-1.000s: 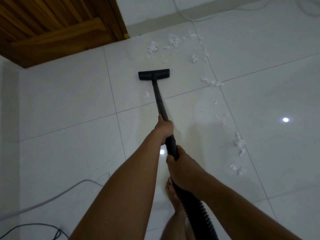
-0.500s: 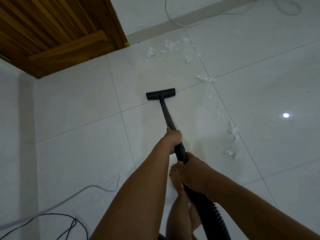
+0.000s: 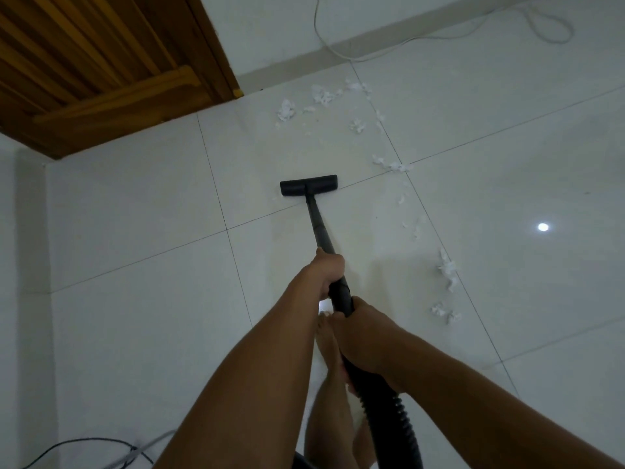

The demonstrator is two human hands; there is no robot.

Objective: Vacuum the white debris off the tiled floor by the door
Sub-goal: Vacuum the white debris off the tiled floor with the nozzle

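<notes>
A black vacuum wand [image 3: 319, 228] runs from my hands to a flat black floor head [image 3: 308, 185] resting on the white tiled floor [image 3: 135, 231]. My left hand [image 3: 326, 270] grips the wand higher up. Just behind it my right hand [image 3: 362, 336] grips the wand where the ribbed hose [image 3: 395, 421] begins. White debris [image 3: 321, 98] lies scattered near the wall beyond the head, and a trail of white bits [image 3: 447, 270] runs down the right along a grout line. A tiny scrap sits by the head's left end.
A wooden door [image 3: 94, 62] fills the upper left. A white cable [image 3: 439, 37] loops along the skirting at the top. Dark and grey cords [image 3: 101, 448] lie at the lower left. My bare feet [image 3: 333, 384] stand under the hose.
The floor head has been pulled back toward me, away from the debris by the wall, across a grout line. Both hands keep the same grip on the wand.
</notes>
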